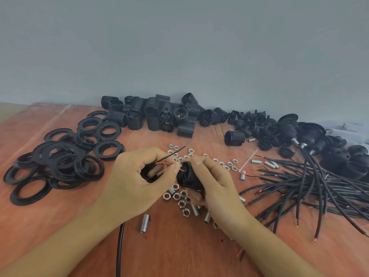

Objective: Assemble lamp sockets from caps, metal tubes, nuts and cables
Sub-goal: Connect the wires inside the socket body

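Note:
My left hand (137, 180) grips a black cap (148, 172) in its palm and pinches a thin red wire (162, 163) between thumb and forefinger. A black wire strand (175, 151) sticks up past the fingers. My right hand (215, 182) holds a black threaded socket body (187, 176), with the red wire running into its end. A black cable (119, 248) hangs from under my left hand toward the near edge. Loose metal nuts (179, 198) and short threaded metal tubes (145, 223) lie on the table below the hands.
Black rings (60, 156) are heaped at the left. Black socket bodies (155, 114) and caps (257, 124) stand along the wall. Finished sockets (311, 134) and a bundle of black cables (311, 188) fill the right. The table top (50, 226) is reddish wood.

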{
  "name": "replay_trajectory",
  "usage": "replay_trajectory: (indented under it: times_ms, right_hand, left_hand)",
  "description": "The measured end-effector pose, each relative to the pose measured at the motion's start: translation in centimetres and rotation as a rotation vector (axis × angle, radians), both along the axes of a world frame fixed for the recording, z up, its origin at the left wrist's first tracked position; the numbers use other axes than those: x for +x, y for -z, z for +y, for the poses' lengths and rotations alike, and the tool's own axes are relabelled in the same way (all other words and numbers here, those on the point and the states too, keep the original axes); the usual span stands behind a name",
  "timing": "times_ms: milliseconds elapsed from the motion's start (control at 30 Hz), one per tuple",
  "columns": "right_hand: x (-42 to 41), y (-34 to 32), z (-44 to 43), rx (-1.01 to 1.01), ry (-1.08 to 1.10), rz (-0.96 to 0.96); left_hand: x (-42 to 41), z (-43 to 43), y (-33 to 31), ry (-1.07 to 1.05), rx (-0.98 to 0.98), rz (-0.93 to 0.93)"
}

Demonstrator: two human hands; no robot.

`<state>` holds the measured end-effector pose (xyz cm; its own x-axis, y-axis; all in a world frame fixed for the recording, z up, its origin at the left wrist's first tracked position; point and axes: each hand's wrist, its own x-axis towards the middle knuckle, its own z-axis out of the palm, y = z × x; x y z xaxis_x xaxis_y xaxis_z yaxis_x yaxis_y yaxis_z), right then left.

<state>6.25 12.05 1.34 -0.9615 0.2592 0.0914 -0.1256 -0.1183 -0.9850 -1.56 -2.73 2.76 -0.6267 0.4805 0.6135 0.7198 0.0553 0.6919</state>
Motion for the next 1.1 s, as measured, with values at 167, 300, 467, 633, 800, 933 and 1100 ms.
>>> replay_trajectory:
  times_ms: [167, 300, 467, 633, 800, 933, 1100]
  right_hand:
    - [0.05, -0.19, -0.06, 0.029, 0.039, 0.05]
    - [-0.06, -0.15, 0.0, 0.068, 0.11, 0.091]
    - [-0.05, -0.28, -0.15, 0.078, 0.115, 0.113]
    - [0.07, -0.44, -0.17, 0.021, 0.096, 0.063]
    - [0.1, -0.38, -0.05, 0.013, 0.084, 0.039]
    - [0.06, -0.38, -0.15, 0.017, 0.077, 0.04]
    - [0.16, -0.34, -0.13, 0.023, 0.057, 0.029]
  left_hand:
    - [-0.43, -0.27, -0.27, 0.043, -0.057, 0.075]
    - [-0.56, -0.46, -0.71, 0.108, -0.085, 0.171]
    - [-0.68, -0.44, -0.52, 0.073, -0.063, 0.166]
    - [-0.63, -0.3, -0.4, 0.034, -0.032, 0.145]
    - [-0.59, -0.17, -0.24, 0.035, -0.033, 0.146]
    - [-0.52, -0.18, -0.22, 0.044, -0.031, 0.138]
    - [-0.5, -0.11, -0.15, 0.023, -0.034, 0.147]
